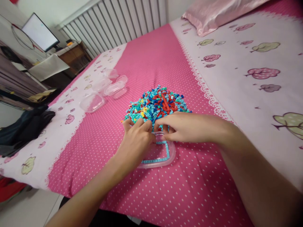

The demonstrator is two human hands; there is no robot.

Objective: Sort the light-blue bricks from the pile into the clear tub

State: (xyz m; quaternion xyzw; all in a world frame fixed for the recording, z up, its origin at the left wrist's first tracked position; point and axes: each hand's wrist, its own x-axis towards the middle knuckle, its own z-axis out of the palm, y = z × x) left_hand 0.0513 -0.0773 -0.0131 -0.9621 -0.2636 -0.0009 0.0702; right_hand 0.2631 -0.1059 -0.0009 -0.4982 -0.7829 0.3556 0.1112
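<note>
Two bare forearms reach in over the near edge of one bed [203, 176], whose cover has one pink dotted panel between two white ones. On the pink panel, a little in from that near edge, lies one shallow clear plastic container [174, 153]. Inside it one light-blue brick strip [168, 151] shows three sides of an outline, near, right and far; the left hand [139, 135] covers the container's left part. That hand is bent over, fingers curled toward the far rim. The right hand [182, 126] comes from the right, fingers hooked downward and thumb at the far rim. The fingertips of both are hidden, so whether either grasps a brick cannot be told.

Just beyond the hands spreads one heap of small bricks [153, 104], too many to count: blue, light blue, green and red, with a few yellow and one long red bar [165, 101] on top. Toward the bed's left edge sit more clear containers [92, 102], at least five, overlapping. One dark cloth bundle [26, 126] lies on that left edge. At the far right is one pink pillow [213, 15]; past the far edge stand one slatted headboard [113, 23] and one monitor [39, 31].
</note>
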